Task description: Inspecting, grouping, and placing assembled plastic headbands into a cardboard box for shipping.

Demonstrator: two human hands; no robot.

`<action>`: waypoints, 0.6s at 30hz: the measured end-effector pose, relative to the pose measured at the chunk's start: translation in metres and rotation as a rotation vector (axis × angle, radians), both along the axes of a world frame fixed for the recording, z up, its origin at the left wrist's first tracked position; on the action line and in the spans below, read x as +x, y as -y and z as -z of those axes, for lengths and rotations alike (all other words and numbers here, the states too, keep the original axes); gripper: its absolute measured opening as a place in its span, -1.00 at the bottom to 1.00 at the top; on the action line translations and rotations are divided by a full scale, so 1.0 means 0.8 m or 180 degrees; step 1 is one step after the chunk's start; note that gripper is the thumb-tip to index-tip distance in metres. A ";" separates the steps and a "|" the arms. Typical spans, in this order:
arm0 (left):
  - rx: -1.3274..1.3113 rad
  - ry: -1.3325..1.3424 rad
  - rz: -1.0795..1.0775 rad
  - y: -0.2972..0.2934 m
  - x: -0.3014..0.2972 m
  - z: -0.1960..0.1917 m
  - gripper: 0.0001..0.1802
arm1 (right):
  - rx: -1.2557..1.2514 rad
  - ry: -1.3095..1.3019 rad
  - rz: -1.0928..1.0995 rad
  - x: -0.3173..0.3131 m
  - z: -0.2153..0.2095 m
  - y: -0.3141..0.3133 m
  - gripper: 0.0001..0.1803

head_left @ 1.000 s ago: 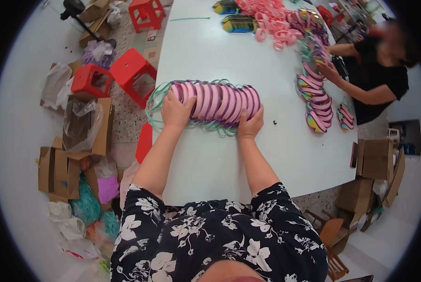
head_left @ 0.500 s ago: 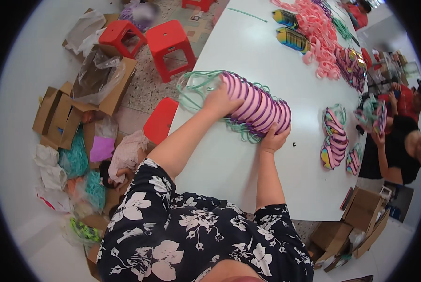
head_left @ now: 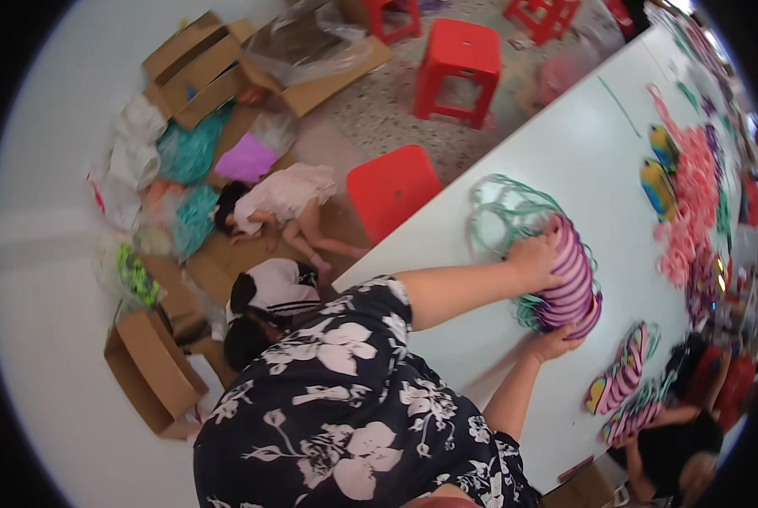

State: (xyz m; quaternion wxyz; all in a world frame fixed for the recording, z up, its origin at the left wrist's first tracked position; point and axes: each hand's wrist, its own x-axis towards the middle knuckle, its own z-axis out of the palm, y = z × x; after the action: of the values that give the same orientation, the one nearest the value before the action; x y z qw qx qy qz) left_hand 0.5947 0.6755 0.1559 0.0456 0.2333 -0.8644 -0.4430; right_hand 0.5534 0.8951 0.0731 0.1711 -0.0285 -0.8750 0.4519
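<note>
The left hand (head_left: 533, 254) is pressed, fingers curled, against one end of a row of pink-and-purple sandal soles (head_left: 569, 284); the right hand (head_left: 557, 343) is cupped against the other end. The row is squeezed between both on the white table (head_left: 565, 152), amid green straps (head_left: 506, 212).

Bright, even daylight fills the fisheye view, glaring off the long white table (head_left: 565, 169), while motion blur softens everything and edges bend into a black rim.
</note>
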 end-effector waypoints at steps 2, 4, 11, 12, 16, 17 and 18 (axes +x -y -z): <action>-0.0139 0.0264 -0.0108 0.004 0.002 -0.005 0.22 | -0.0190 0.0151 -0.0093 -0.001 -0.005 0.004 -0.11; -0.0374 0.0335 -0.0332 -0.001 0.003 -0.008 0.22 | -0.0142 0.0086 -0.0174 -0.009 -0.001 -0.004 -0.11; -0.1009 0.0129 -0.0824 0.000 0.012 -0.003 0.27 | -0.0178 0.0297 -0.0117 -0.008 -0.016 0.002 -0.17; -0.0830 0.0082 -0.0756 0.003 0.015 -0.004 0.28 | -0.0265 0.0289 -0.0120 -0.012 -0.015 -0.002 -0.18; -0.0951 -0.0797 -0.1086 0.000 0.029 0.015 0.20 | -0.0121 0.0200 -0.0183 -0.037 0.001 -0.037 -0.29; -0.1058 -0.0997 -0.1148 0.001 0.038 0.016 0.17 | -0.0024 0.0181 -0.0199 -0.040 0.004 -0.045 -0.31; -0.1169 -0.1190 -0.1202 0.001 0.046 0.017 0.14 | -0.0084 0.0193 -0.0167 -0.036 0.003 -0.048 -0.34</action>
State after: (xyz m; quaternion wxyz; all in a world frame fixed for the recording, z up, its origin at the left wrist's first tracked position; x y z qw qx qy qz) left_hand 0.6317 0.6746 0.1422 0.3263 0.2920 -0.8480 -0.2986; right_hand 0.5245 0.9331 0.0711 0.1322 -0.0215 -0.8742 0.4667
